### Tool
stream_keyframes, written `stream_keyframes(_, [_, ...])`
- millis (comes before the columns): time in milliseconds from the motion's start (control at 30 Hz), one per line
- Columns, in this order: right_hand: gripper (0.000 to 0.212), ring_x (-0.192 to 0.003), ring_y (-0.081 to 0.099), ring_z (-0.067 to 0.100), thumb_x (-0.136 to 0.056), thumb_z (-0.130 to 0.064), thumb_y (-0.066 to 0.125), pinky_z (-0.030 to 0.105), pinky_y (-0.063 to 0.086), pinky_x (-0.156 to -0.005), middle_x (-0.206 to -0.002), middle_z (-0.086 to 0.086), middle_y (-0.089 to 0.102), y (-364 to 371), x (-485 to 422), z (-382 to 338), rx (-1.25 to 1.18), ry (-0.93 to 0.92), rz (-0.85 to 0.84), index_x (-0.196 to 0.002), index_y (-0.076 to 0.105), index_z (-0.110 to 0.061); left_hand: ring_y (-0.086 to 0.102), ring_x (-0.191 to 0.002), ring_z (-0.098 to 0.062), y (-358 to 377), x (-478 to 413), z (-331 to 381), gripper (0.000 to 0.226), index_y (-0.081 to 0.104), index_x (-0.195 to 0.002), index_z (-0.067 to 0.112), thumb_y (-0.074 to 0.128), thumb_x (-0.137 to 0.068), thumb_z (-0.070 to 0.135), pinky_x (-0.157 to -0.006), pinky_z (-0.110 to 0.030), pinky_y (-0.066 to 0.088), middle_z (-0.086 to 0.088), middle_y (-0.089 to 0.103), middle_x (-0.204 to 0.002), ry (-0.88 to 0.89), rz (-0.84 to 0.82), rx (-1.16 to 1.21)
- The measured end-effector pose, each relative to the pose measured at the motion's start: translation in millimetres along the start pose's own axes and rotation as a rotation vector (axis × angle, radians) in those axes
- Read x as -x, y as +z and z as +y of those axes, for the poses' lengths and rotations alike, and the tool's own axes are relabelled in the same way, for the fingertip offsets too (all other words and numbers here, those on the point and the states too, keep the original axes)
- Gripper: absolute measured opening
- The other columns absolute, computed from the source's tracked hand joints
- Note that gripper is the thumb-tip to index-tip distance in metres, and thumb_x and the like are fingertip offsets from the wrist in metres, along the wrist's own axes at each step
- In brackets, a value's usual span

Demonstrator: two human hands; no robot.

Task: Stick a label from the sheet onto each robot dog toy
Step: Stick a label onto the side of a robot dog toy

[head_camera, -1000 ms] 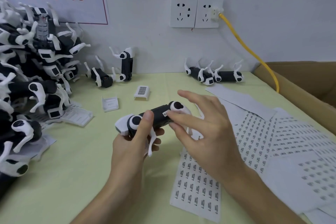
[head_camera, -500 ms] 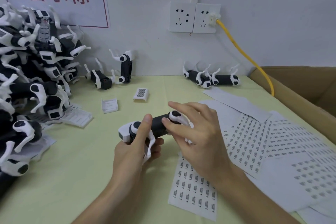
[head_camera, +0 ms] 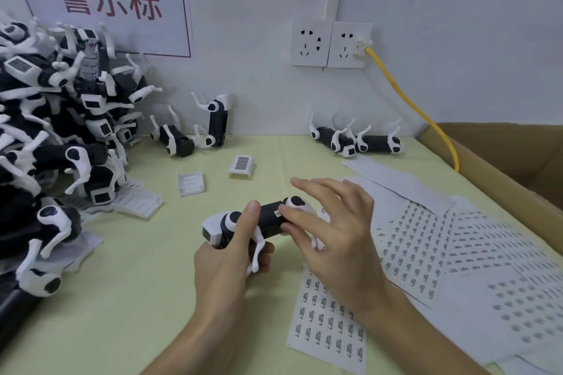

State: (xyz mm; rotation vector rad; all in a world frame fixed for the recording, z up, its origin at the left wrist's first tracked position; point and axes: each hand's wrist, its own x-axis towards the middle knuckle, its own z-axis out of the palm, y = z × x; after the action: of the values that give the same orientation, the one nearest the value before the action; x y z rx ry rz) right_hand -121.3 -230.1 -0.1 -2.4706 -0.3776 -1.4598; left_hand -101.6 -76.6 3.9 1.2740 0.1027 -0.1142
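Left hand (head_camera: 227, 256) curled, right hand (head_camera: 338, 240) fingers spread

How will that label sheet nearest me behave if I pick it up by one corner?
The label sheet looks thin and lies flat on the table, so it would probably droop and curl from one corner. It seems very light, likely sliding easily if nudged. Its small labels might catch or lift if bent sharply.
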Motion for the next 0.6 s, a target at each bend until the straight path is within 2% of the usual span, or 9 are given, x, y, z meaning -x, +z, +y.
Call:
stream_keyframes(133, [0.007,-0.111,0.058,0.019,-0.085,-0.018,0.082,0.042,0.04,-0.096,-0.118,-0.001,0.073,0.3,0.7,0.8,-0.027,-0.012,0.052,-0.092,0.082,-0.018,0.069,-0.062,-0.021,-0.1,0.8,-0.4,0.052,0.073,-0.064,0.018,0.076,-0.055,0.069,-0.055,-0.025,0.055,-0.024,0.071,-0.082,0.019,-0.014,-0.01])
stream_keyframes(267, [0.005,-0.108,0.059,0.018,-0.086,-0.017,0.082,0.037,0.041,-0.095,-0.115,-0.002,0.074,1.8,1.7,4.0,-0.055,-0.028,0.076,-0.091,0.082,-0.015,0.069,-0.06,-0.02,1.4,1.0,1.1,0.048,0.071,-0.058,0.022,0.076,-0.052,0.07,-0.053,-0.024,0.055,-0.015,0.07,-0.072,0.012,-0.012,0.002])
stream_keyframes(367, [0.003,-0.104,0.06,0.019,-0.085,-0.013,0.083,0.037,0.044,-0.092,-0.11,-0.002,0.075,3.6,2.5,2.7,-0.08,-0.023,0.11,-0.088,0.082,-0.014,0.067,-0.058,-0.02,1.4,-1.0,0.7,0.059,0.069,-0.069,0.014,0.076,-0.049,0.069,-0.053,-0.025,0.055,-0.016,0.07,-0.072,0.008,0.002,0.018])
stream_keyframes(433, [0.006,-0.105,0.059,0.02,-0.083,-0.009,0.083,0.036,0.045,-0.092,-0.112,0.0,0.074,4.4,2.7,0.3,-0.106,-0.004,0.11,-0.085,0.081,-0.014,0.067,-0.059,-0.021,1.4,-1.5,1.0,0.065,0.069,-0.075,0.011,0.075,-0.049,0.07,-0.057,-0.029,0.056,-0.015,0.07,-0.073,0.004,-0.003,0.015])
stream_keyframes(500, [0.012,-0.109,0.058,0.021,-0.085,-0.009,0.08,0.036,0.045,-0.094,-0.122,0.003,0.071,4.2,2.2,-0.1,-0.118,0.017,0.067,-0.094,0.081,-0.015,0.068,-0.062,-0.021,2.0,-1.2,1.7,0.065,0.07,-0.077,0.011,0.075,-0.05,0.07,-0.062,-0.032,0.056,-0.014,0.071,-0.074,0.007,-0.01,0.015])
stream_keyframes(600, [0.024,-0.114,0.056,0.022,-0.089,-0.012,0.076,0.035,0.042,-0.098,-0.132,0.003,0.066,4.3,0.8,1.0,-0.097,0.013,0.007,-0.112,0.079,-0.018,0.069,-0.062,-0.02,1.5,-1.3,1.7,0.055,0.076,-0.069,0.018,0.074,-0.051,0.07,-0.056,-0.026,0.057,-0.014,0.074,-0.076,0.026,-0.013,0.018])
